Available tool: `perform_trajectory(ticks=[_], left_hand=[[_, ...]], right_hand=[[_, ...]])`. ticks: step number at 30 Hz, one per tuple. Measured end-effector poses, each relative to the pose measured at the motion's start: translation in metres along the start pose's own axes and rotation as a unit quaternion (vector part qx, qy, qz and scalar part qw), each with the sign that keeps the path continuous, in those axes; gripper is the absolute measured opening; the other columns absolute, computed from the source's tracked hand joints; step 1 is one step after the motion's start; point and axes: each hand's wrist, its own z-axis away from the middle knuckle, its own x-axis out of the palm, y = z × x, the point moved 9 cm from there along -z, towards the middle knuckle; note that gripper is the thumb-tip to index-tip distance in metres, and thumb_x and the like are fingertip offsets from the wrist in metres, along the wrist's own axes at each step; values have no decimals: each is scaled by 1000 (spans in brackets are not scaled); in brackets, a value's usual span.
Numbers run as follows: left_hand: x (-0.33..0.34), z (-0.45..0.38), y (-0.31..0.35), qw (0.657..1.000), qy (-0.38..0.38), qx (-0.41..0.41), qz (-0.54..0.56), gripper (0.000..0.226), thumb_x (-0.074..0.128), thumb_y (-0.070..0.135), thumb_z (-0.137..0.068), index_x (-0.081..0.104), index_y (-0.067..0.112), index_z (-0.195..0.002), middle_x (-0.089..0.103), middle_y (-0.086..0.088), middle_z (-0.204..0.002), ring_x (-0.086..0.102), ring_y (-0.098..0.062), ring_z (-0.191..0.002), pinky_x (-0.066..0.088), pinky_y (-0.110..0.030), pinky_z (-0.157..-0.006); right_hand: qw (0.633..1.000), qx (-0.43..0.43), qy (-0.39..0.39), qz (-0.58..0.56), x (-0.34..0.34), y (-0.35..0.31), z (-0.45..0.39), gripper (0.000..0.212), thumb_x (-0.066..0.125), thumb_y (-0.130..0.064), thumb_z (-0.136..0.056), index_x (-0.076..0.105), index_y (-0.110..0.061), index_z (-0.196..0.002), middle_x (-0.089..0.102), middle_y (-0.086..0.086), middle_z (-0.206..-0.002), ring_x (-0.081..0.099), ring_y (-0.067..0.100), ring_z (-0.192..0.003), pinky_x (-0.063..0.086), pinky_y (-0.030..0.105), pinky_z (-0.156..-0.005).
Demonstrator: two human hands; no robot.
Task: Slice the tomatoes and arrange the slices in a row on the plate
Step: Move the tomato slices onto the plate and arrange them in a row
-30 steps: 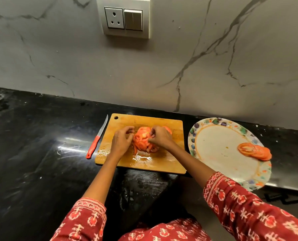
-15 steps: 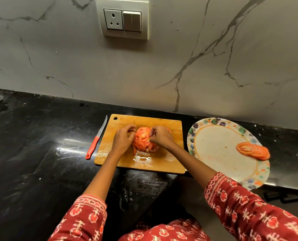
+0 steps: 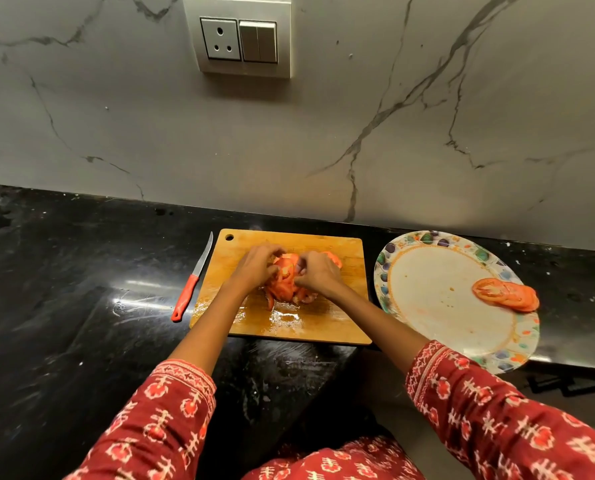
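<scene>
- Dim, warm indoor light.
- White glare on the black countertop left of the cutting board.
- Wide-angle bending at edges; sleeves blurred.

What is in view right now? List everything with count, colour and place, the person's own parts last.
cutting board: one, light wood, on the counter in the middle
tomato slices on the board: a pile, red, count unclear, between both hands
plate: one, white with coloured rim, right of the board
tomato slices on the plate: a few, red, overlapping at its right edge
knife: one, red handle, on the counter left of the board
counter: black, glossy
socket and switch panel: one, grey, on the marble wall
left hand: on the pile
right hand: on the pile
sleeves: two, red patterned
</scene>
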Motion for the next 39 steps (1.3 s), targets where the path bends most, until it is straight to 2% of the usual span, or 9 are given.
perform_trajectory(ticks=[3,8,13,17,21,25,28,34,39], left_hand=[[1,-2,3,1000,-6,8,-27,45,55,9,-89,46,17,-132,45,-7,-137,35,-24,-131,33,-40,-107],[5,-6,6,1000,-16,11,-21,44,54,6,-89,48,17,-131,55,-9,-125,47,-23,-120,43,-39,-100],[-4,-7,2,1000,12,14,-19,25,61,5,-85,64,12,-109,62,-10,-112,55,-22,-108,47,-36,-92],[-12,-7,-1,1000,21,7,13,9,61,8,-86,65,13,-91,64,-8,-101,57,-21,-99,47,-33,-85],[-22,-5,3,998,41,4,44,16,54,2,-88,60,16,-82,62,-4,-92,58,-18,-93,48,-33,-84],[-23,-5,-5,999,39,-3,31,19,55,-3,-86,63,11,-97,61,-7,-102,57,-19,-97,48,-28,-80],[-16,-5,-15,999,29,-21,23,28,53,0,-88,60,10,-114,60,-11,-117,56,-23,-106,50,-34,-86],[-16,-4,-29,994,71,-78,26,29,55,7,-90,58,12,-118,60,-8,-119,57,-24,-106,51,-41,-87],[-6,-7,-47,989,50,-122,69,38,56,6,-88,52,10,-126,61,-13,-117,56,-26,-109,49,-42,-91]], right_hand=[[1000,-6,-10,-11,2,1,-1,12,66,-16,-82,54,-18,-83,58,0,-89,54,12,-81,45,21,-63],[996,-5,-34,-88,-3,3,-2,21,64,-10,-83,50,-20,-71,55,-2,-77,53,12,-78,42,20,-59],[983,-3,-63,-173,-21,13,0,21,63,-7,-86,52,-19,-72,53,-3,-76,54,12,-76,45,20,-56],[963,8,-83,-255,-29,25,1,10,63,-6,-86,56,-13,-85,60,6,-83,60,13,-69,52,21,-51],[954,5,-105,-282,-37,25,2,12,59,1,-87,55,-9,-93,59,7,-81,60,12,-67,52,16,-48],[960,2,-96,-261,-41,27,2,14,59,0,-87,54,-7,-97,58,7,-83,61,13,-69,55,19,-52],[965,7,-73,-253,-43,34,3,16,61,0,-86,54,-7,-99,57,7,-87,62,15,-73,56,20,-53],[972,-29,-58,-225,-51,34,8,13,59,0,-86,55,-7,-96,54,5,-89,58,18,-85,53,18,-53],[971,-35,-62,-228,-54,39,7,15,60,-2,-86,55,-8,-98,54,3,-85,58,13,-78,53,17,-52]])
